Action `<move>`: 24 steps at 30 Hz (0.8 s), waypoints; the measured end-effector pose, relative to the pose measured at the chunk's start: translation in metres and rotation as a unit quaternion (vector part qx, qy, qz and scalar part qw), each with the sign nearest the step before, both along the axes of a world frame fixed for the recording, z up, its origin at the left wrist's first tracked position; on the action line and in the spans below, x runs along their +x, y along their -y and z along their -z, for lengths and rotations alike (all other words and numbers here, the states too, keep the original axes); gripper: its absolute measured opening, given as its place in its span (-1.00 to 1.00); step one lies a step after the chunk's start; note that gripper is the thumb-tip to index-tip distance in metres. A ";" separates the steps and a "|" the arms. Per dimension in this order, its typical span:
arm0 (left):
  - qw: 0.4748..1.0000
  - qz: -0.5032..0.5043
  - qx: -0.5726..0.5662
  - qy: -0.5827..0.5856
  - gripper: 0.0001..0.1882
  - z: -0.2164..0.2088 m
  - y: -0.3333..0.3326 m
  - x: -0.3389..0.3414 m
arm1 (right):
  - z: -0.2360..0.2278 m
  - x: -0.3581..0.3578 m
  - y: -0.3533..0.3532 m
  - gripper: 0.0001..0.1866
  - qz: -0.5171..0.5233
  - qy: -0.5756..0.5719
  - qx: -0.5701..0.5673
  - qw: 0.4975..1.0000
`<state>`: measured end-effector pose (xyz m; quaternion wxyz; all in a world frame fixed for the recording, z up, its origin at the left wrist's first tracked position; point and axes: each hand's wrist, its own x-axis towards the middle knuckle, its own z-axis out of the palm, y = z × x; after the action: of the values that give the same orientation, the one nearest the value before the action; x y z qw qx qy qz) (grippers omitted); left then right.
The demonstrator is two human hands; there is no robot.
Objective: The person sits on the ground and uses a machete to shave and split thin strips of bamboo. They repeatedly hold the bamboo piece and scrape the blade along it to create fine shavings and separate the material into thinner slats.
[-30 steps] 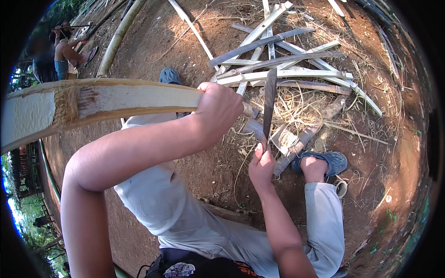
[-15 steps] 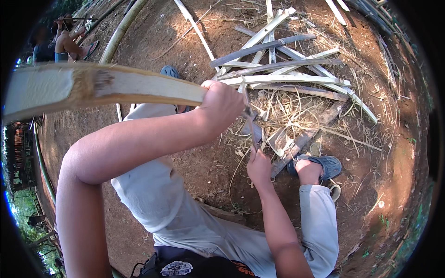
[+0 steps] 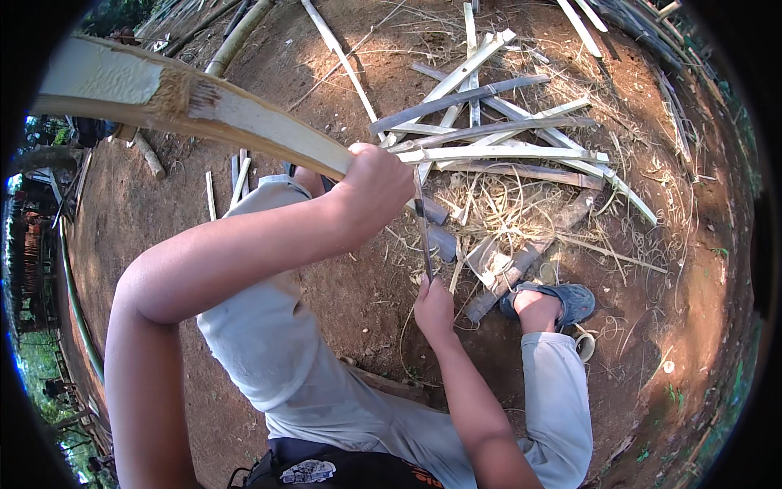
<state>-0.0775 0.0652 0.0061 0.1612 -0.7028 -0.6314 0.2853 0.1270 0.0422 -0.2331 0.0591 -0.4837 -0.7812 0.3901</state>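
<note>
A split bamboo strip [image 3: 252,122], pale on its inner face with a rough brown node, slants from the upper left down into my left hand [image 3: 376,191]. That hand is closed around the strip. Lower and to the right, my right hand [image 3: 434,310] is wrapped around the handle of a long knife [image 3: 423,232]. Its narrow blade points up and away from me, its upper part close beside my left fist. Whether the edge touches the strip cannot be made out. My left fist hides where the strip ends.
Split bamboo strips [image 3: 505,153] lie crossed in a pile ahead. Curly shavings [image 3: 517,216] and a flat piece of wood [image 3: 509,285] lie nearer, beside my right shoe [image 3: 566,306]. A bamboo pole [image 3: 238,39] rests on the ground at upper left.
The strip's far left end has risen, so it slopes more steeply. My right hand has moved left and slightly toward me with the knife. The person at upper left is now mostly hidden.
</note>
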 end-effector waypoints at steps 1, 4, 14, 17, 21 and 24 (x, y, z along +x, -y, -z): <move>1.000 -0.001 0.000 0.011 -0.87 -0.001 0.000 0.000 | -0.001 -0.002 0.001 -0.62 0.004 -0.003 -0.003 1.000; 1.000 0.007 -0.001 0.023 -0.89 0.001 -0.005 0.005 | 0.000 -0.002 0.002 -0.61 0.021 -0.020 -0.023 0.999; 0.998 0.033 -0.056 -0.026 -0.94 0.003 -0.035 0.028 | -0.026 -0.003 -0.008 -0.61 0.042 -0.097 0.038 0.994; 0.997 0.024 -0.075 -0.008 -0.94 0.000 -0.035 0.032 | -0.025 -0.005 -0.001 -0.62 0.091 -0.239 0.048 0.966; 0.995 0.020 -0.094 -0.015 -0.94 -0.003 -0.030 0.032 | 0.002 -0.005 0.003 -0.61 0.032 -0.030 -0.012 0.999; 0.995 -0.019 -0.097 -0.006 -0.92 -0.004 -0.025 0.029 | 0.018 0.004 -0.007 -0.55 0.055 0.031 -0.073 0.995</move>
<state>-0.0484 0.0903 0.0101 0.0907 -0.7014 -0.6130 0.3523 0.1312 0.0492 -0.2514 0.0210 -0.5406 -0.7245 0.4272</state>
